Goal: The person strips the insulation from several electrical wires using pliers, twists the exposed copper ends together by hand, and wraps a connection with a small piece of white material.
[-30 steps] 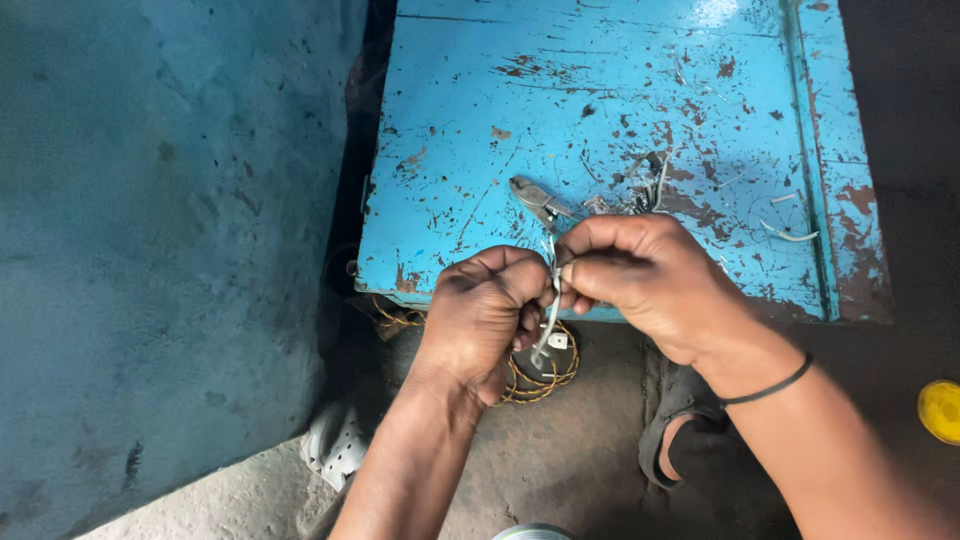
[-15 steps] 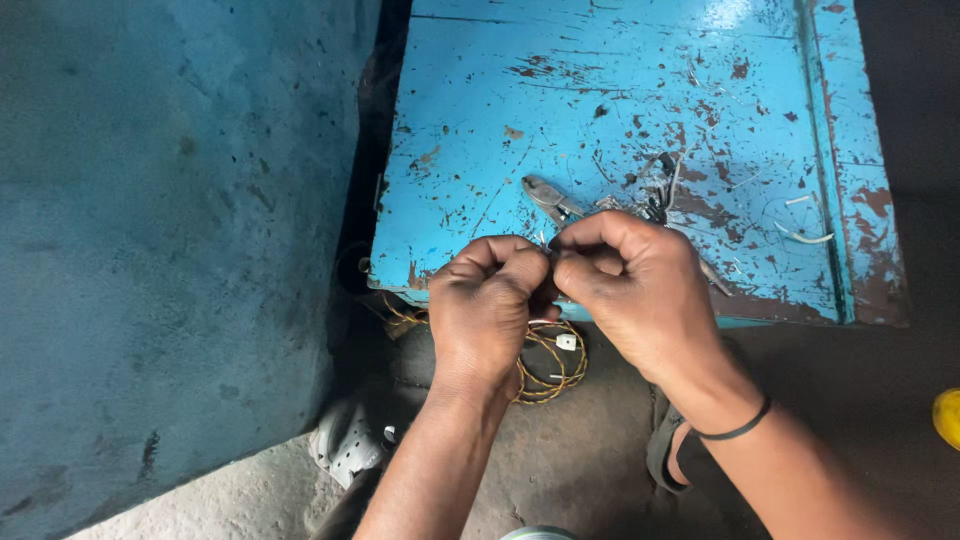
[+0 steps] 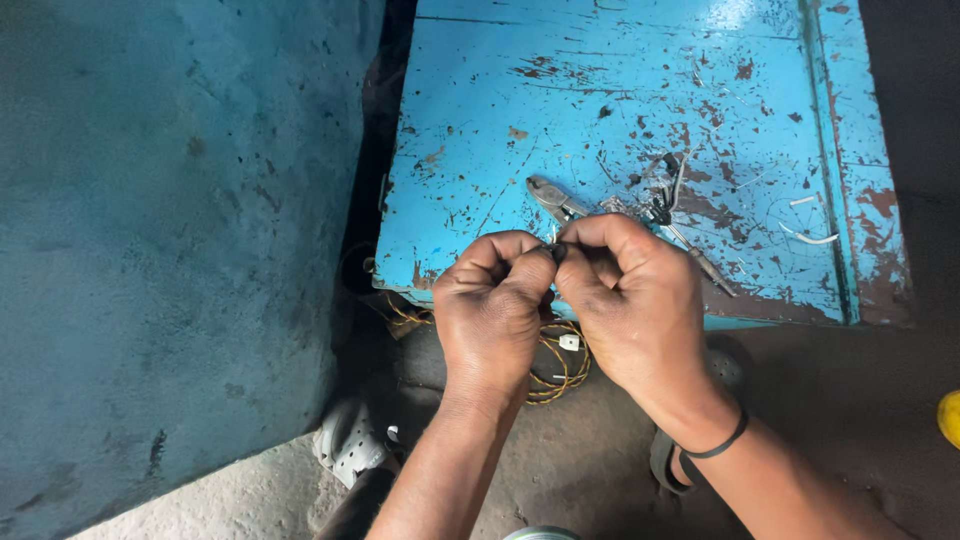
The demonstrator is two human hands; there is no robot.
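- At centre frame, the left hand and right hand are curled shut, fingertips meeting (what they pinch is hidden).
- Below them hangs a yellow wire coil.
- Just above, pliers lie on the blue table.

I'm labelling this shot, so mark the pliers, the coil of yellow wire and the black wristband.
pliers [image 3: 550,196], head view, on the metal jaws.
coil of yellow wire [image 3: 560,372], head view, on the loops below the hands.
black wristband [image 3: 722,443], head view, on the band across the right wrist.
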